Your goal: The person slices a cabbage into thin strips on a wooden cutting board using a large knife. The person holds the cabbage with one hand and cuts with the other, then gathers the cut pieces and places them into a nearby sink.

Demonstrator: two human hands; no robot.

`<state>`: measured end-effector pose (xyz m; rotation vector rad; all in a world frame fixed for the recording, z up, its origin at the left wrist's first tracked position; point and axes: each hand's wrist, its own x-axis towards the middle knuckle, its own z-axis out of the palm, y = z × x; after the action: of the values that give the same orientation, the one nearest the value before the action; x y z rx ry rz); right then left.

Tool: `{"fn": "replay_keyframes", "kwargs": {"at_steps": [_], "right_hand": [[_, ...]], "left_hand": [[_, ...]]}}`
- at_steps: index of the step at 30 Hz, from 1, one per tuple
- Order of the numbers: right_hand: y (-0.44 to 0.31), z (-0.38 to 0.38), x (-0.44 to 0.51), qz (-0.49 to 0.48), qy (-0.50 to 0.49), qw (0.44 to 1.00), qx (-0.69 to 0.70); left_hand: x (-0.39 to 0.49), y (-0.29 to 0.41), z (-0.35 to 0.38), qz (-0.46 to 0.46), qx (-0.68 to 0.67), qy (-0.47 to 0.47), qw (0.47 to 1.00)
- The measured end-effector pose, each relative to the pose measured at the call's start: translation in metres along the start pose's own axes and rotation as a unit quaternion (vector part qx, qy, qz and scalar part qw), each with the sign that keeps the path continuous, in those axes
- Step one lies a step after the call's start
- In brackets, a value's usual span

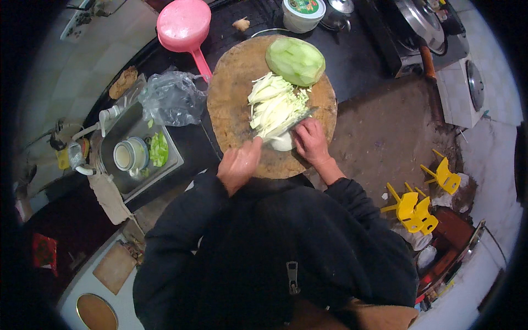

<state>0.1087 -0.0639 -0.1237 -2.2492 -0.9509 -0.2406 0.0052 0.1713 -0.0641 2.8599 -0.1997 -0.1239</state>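
Observation:
A round wooden chopping board (231, 95) lies before me on the dark counter. My left hand (240, 165) is closed round the handle end of a kitchen knife (293, 121), whose blade slants up to the right. Curled at the blade's far end, my right hand (312, 140) holds a pale, smooth piece of vegetable (283, 142) against the board. Beyond the blade lies a heap of pale green vegetable strips (272, 103). A large peeled green gourd (295, 62) rests at the back of the board. The blade hides part of the pale piece.
Left of the board are a clear plastic bag (173, 99), a pink plastic ladle (184, 24) and a steel sink (173, 150) with bowls (125, 156) and green peelings (159, 149). A lidded white tub (303, 16) stands behind; a lidded pan (420, 24) sits at back right.

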Motion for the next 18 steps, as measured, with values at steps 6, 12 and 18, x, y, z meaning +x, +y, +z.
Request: {"fn": "replay_keyframes", "kwargs": {"at_steps": [6,12,18], "right_hand": [[0.002,0.002,-0.001,0.018,-0.003,1.000,0.016],[0.005,-0.002,-0.005,0.002,-0.011,1.000,0.021],[0.004,-0.002,-0.006,0.004,-0.014,1.000,-0.006]], "left_hand": [[0.030,0.012,-0.001,-0.023,-0.076,-0.037,0.996],[0.028,0.007,-0.003,-0.036,-0.120,-0.098,0.987],[0.023,0.020,0.002,0.022,0.004,0.122,0.992]]}}
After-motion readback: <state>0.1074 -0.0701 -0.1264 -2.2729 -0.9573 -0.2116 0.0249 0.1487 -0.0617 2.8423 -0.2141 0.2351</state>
